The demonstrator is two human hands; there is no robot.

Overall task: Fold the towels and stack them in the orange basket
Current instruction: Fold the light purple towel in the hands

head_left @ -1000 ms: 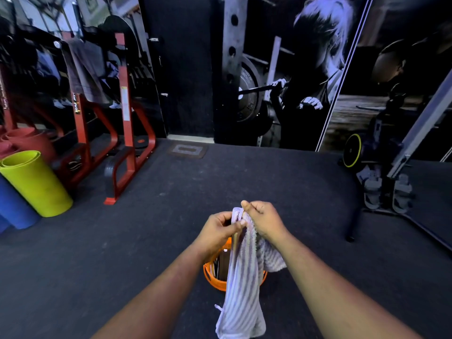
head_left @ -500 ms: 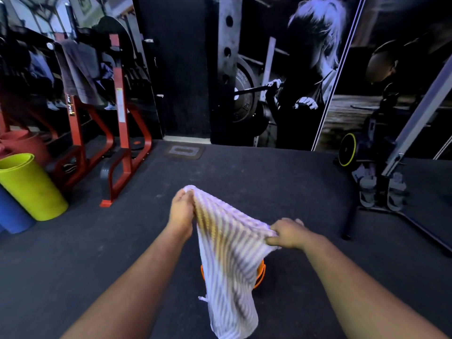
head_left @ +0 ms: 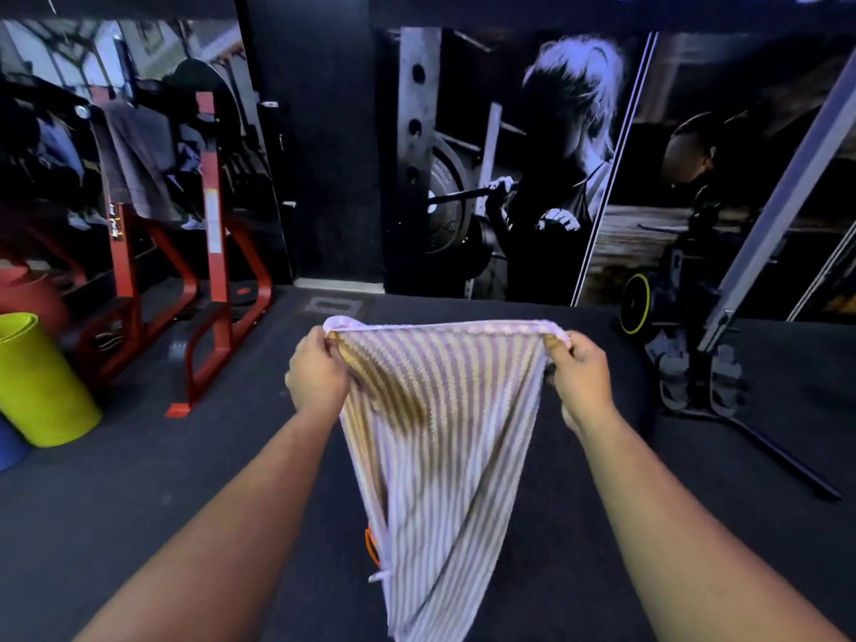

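1. A yellow-green roll (head_left: 39, 382) and a red rack (head_left: 213, 271) are seen well to the left of the left hand (head_left: 317, 377).
2. The striped towel (head_left: 435, 433) is pinched at its upper left corner by the left hand's curled fingers.
3. The towel is stretched between both hands and hangs below them.
4. A sliver of the orange basket (head_left: 370, 546) is glimpsed beneath the left hand, behind the towel.
5. The upper right corner is gripped by the right hand (head_left: 581, 379).

Both arms reach forward, left grip (head_left: 318, 373) and right grip (head_left: 580, 373) apparently pinching, held apart.
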